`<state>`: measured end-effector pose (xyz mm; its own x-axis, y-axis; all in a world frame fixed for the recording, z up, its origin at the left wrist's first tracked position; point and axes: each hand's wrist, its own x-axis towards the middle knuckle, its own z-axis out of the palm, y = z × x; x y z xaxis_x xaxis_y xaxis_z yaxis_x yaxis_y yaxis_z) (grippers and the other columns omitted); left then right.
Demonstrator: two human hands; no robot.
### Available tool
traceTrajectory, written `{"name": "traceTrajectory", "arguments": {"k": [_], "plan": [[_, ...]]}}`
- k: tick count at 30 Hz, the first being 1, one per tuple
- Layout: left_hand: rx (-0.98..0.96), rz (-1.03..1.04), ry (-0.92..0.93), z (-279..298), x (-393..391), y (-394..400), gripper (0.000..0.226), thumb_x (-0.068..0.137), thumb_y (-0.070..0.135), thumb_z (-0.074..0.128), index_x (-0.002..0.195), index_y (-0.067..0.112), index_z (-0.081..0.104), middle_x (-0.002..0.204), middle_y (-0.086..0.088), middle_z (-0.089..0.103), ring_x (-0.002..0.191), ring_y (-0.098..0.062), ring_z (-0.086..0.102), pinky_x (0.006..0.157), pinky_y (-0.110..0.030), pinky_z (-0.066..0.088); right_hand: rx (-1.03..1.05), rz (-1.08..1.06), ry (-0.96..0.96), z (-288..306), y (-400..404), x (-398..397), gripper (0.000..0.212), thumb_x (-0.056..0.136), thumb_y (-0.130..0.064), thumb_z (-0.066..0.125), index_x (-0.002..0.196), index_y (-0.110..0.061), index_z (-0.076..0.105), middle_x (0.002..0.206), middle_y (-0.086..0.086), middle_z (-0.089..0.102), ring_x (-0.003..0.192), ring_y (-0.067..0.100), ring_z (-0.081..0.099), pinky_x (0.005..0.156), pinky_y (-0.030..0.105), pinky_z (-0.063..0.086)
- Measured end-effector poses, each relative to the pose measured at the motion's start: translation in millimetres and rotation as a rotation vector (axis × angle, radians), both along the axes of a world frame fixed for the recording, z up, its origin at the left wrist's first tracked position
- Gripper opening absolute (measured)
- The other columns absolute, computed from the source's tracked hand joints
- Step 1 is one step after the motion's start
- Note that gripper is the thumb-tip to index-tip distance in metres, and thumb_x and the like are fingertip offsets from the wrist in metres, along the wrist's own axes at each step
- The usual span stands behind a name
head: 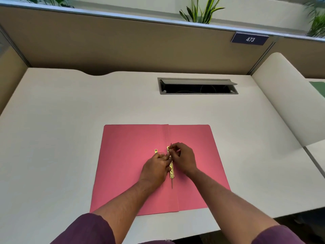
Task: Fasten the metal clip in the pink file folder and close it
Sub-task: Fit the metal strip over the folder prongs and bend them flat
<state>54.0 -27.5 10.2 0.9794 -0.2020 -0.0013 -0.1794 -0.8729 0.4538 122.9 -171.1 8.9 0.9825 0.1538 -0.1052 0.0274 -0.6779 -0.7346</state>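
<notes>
A pink file folder (126, 155) lies open and flat on the white desk. Along its centre fold runs a gold metal clip bar (171, 170), with a thin dark prong sticking up at the far end and another pointing toward me at the near end. A second small gold piece (156, 151) lies just left of the fold. My left hand (155, 170) presses its fingers on the middle of the clip bar. The fingertips of my right hand (184, 158) pinch the upright prong at the bar's far end.
A grey cable hatch (197, 85) stands open in the desk behind the folder. A tan partition with a "473" plate (249, 39) closes the back. A curved white divider (288, 97) rises at the right. The desk's near edge runs just below the folder.
</notes>
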Motion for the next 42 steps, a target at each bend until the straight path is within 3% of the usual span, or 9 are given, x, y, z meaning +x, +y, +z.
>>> {"name": "traceTrajectory", "arguments": {"k": [6, 14, 18, 24, 26, 29, 31, 35, 42], "plan": [[0.006, -0.042, -0.098, 2.3, -2.7, -2.0, 0.041, 0.097, 0.025, 0.053, 0.137, 0.017, 0.056, 0.142, 0.008, 0.056, 0.128, -0.016, 0.048, 0.1, -0.017, 0.027, -0.018, 0.017, 0.035, 0.9, 0.3, 11.7, 0.015, 0.088, -0.02, 0.072, 0.096, -0.03, 0.079, 0.09, -0.008, 0.075, 0.077, 0.008, 0.066, 0.078, 0.037, 0.058], [-0.038, -0.03, -0.115, 7.1, -3.2, -1.6, 0.043, 0.097, 0.023, 0.052, 0.14, 0.017, 0.053, 0.143, 0.009, 0.056, 0.13, -0.014, 0.044, 0.102, -0.015, 0.021, -0.01, 0.01, 0.127, 5.5, 3.7, 21.4, 0.011, 0.08, -0.028, 0.079, 0.09, -0.033, 0.08, 0.08, -0.008, 0.077, 0.072, 0.01, 0.073, 0.071, 0.034, 0.06], [-0.03, -0.009, -0.089, 7.4, -5.3, -3.7, 0.044, 0.095, 0.023, 0.055, 0.139, 0.018, 0.055, 0.141, 0.01, 0.057, 0.128, -0.015, 0.045, 0.101, -0.018, 0.032, 0.018, -0.108, 0.14, 1.4, 8.0, 19.5, 0.007, 0.077, -0.03, 0.075, 0.083, -0.032, 0.077, 0.076, -0.011, 0.076, 0.072, 0.004, 0.071, 0.07, 0.032, 0.059], [0.029, -0.012, -0.088, 8.0, -7.2, -7.1, 0.034, 0.084, 0.02, 0.072, 0.117, 0.014, 0.071, 0.121, 0.006, 0.071, 0.11, -0.018, 0.061, 0.095, -0.019, 0.041, 0.116, -0.162, 0.184, -1.0, 5.7, 22.2, 0.004, 0.076, -0.022, 0.075, 0.077, -0.025, 0.074, 0.071, -0.004, 0.077, 0.059, 0.009, 0.073, 0.069, 0.037, 0.062], [0.016, -0.01, -0.121, 5.1, -6.4, -6.0, 0.035, 0.08, 0.021, 0.076, 0.114, 0.014, 0.073, 0.118, 0.007, 0.073, 0.107, -0.018, 0.064, 0.093, -0.02, 0.047, 0.171, -0.157, 0.208, -1.1, 3.9, 24.1, 0.007, 0.077, -0.017, 0.077, 0.08, -0.023, 0.074, 0.072, 0.001, 0.078, 0.058, 0.014, 0.076, 0.068, 0.04, 0.065], [0.038, -0.025, -0.135, 6.9, -4.6, -5.1, 0.035, 0.073, 0.024, 0.082, 0.107, 0.016, 0.076, 0.111, 0.009, 0.075, 0.102, -0.014, 0.067, 0.091, -0.016, 0.042, 0.261, -0.151, 0.262, 0.4, 0.7, 28.1, 0.012, 0.08, -0.01, 0.081, 0.087, -0.015, 0.073, 0.078, 0.011, 0.078, 0.058, 0.019, 0.077, 0.06, 0.037, 0.064], [0.007, 0.002, -0.101, 6.3, -4.5, -4.2, 0.036, 0.08, 0.023, 0.077, 0.115, 0.015, 0.073, 0.119, 0.008, 0.072, 0.11, -0.016, 0.063, 0.093, -0.02, 0.047, 0.301, -0.124, 0.288, 1.5, -2.0, 30.6, 0.014, 0.083, -0.008, 0.082, 0.091, -0.01, 0.071, 0.081, 0.017, 0.077, 0.056, 0.019, 0.075, 0.055, 0.031, 0.061], [0.002, 0.001, -0.083, 2.9, -4.8, -5.3, 0.036, 0.086, 0.02, 0.07, 0.121, 0.012, 0.069, 0.125, 0.004, 0.069, 0.115, -0.021, 0.06, 0.097, -0.025, 0.048, 0.267, -0.065, 0.275, -0.4, -3.9, 28.0, 0.007, 0.09, -0.01, 0.078, 0.096, -0.013, 0.078, 0.082, 0.013, 0.078, 0.061, 0.02, 0.074, 0.065, 0.037, 0.064], [0.011, 0.008, -0.04, 0.1, -4.1, -4.7, 0.04, 0.095, 0.026, 0.058, 0.134, 0.019, 0.06, 0.14, 0.01, 0.058, 0.129, -0.016, 0.048, 0.104, -0.023, 0.04, 0.151, -0.066, 0.086, -7.5, -3.4, 11.0, 0.016, 0.097, -0.013, 0.069, 0.107, -0.017, 0.08, 0.092, 0.004, 0.078, 0.071, 0.022, 0.077, 0.078, 0.046, 0.065]]}}
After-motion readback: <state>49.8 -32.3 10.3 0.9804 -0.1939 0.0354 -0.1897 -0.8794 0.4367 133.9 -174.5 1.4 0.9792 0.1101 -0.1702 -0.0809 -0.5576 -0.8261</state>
